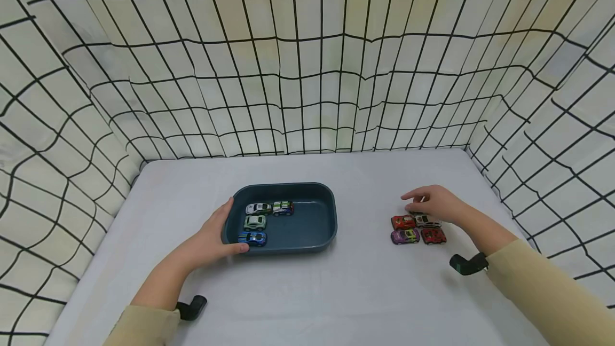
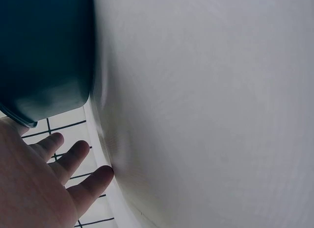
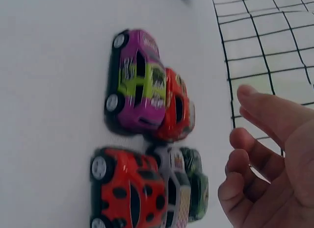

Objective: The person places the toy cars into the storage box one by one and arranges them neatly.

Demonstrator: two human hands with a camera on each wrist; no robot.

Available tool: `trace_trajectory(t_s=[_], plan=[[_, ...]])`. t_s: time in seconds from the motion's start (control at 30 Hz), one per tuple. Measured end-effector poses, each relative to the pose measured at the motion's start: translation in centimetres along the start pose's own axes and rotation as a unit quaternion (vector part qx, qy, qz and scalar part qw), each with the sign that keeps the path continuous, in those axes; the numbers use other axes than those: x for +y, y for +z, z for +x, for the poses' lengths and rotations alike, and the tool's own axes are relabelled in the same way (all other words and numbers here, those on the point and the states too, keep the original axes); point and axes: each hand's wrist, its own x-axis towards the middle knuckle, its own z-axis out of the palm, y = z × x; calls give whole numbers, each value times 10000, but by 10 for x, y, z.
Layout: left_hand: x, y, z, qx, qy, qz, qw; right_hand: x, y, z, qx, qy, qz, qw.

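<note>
My left hand [image 1: 206, 239] rests against the left end of a dark blue-green tray [image 1: 302, 249], thumb at the front rim and fingers spread along the side. Inside the tray, at its left, stand several toy cars: a white one [image 1: 258, 209], a white-and-green one [image 1: 283, 208], a pale green one [image 1: 254, 222] and a blue one [image 1: 252, 238]. Over the right-hand cars hovers my right hand [image 1: 434, 203], fingers loosely bent and holding nothing. Near it are a purple car [image 3: 140, 83], a red car [image 3: 177, 108], a black-spotted red car [image 3: 130, 191], a silver car [image 3: 172, 189] and a dark green car [image 3: 197, 189].
A white-covered table [image 1: 365, 292] carries the tray and cars. Black netting [image 1: 307, 68] over pale cloth encloses the back and both sides. Black wrist-worn devices [image 1: 192, 307] show at both sleeves.
</note>
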Motion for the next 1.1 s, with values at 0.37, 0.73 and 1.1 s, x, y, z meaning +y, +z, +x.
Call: trace_trajectory(t_s=[0.37,0.73,1.1], plan=[[1,0,-1,-11,-8,-18,10000,4,-1,-4,-808,-33,-320,9962],[1,-1,-1,-9,-17,-46,10000,-7,12,10,-856,-125,-997,9913],[2,0,-2,-25,-53,-27,10000,-10,22,16,-708,-154,-1167,9905]])
